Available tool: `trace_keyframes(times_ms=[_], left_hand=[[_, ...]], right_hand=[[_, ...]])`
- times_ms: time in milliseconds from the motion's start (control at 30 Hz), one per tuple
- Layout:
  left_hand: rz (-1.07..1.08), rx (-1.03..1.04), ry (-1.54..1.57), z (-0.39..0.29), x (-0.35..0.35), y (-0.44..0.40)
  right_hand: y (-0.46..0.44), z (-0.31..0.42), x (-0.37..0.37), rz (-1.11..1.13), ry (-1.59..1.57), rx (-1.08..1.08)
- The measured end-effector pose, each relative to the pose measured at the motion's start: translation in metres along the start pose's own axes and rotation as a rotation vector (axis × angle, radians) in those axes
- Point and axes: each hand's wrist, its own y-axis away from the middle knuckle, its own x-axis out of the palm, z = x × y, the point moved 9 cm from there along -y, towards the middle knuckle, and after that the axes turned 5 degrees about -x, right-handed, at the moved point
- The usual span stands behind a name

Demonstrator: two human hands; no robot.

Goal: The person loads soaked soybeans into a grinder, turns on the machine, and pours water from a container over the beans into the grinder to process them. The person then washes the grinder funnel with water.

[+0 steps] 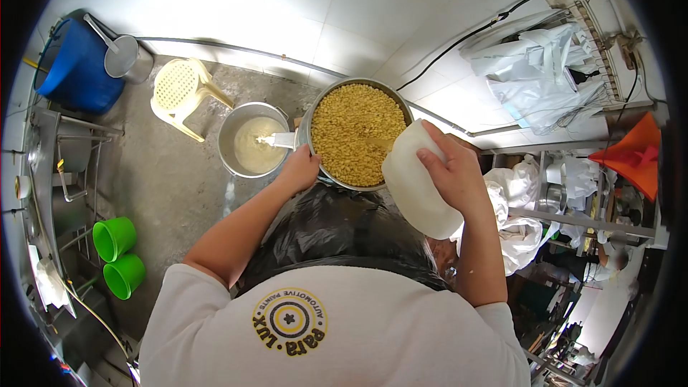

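Observation:
A round metal container point(358, 132) full of yellow grains or pieces stands in front of my body. My left hand point(301, 168) is closed on its left side, near a pale spout. From that spout whitish liquid runs into a metal pot point(229, 140) on the floor, which holds cloudy liquid. A large whitish plastic container point(416, 186) is tilted over the right edge of the grains, with my right hand point(455, 168) gripping it. A faint stream seems to fall from its mouth.
A cream plastic stool point(177, 87) stands left of the pot. Beyond it are a blue barrel point(82, 68) and a metal saucepan point(132, 59). Two green buckets point(115, 239) are at the lower left. Plastic bags point(534, 72) hang at the right, above shelves point(573, 221).

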Motion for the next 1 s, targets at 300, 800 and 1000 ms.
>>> trace_keyframes(times_ms=[300, 800, 1000], left_hand=[[0.033, -0.02, 0.007, 0.009, 0.004, -0.006], [0.069, -0.009, 0.009, 0.009, 0.003, -0.004], [0.114, -0.164, 0.132, -0.013, -0.007, 0.015]], right_hand=[[-0.001, -0.002, 0.003, 0.031, -0.014, 0.048], [0.001, -0.021, 0.014, 0.038, -0.043, 0.096], [0.0, -0.017, 0.014, 0.068, -0.089, 0.083]])
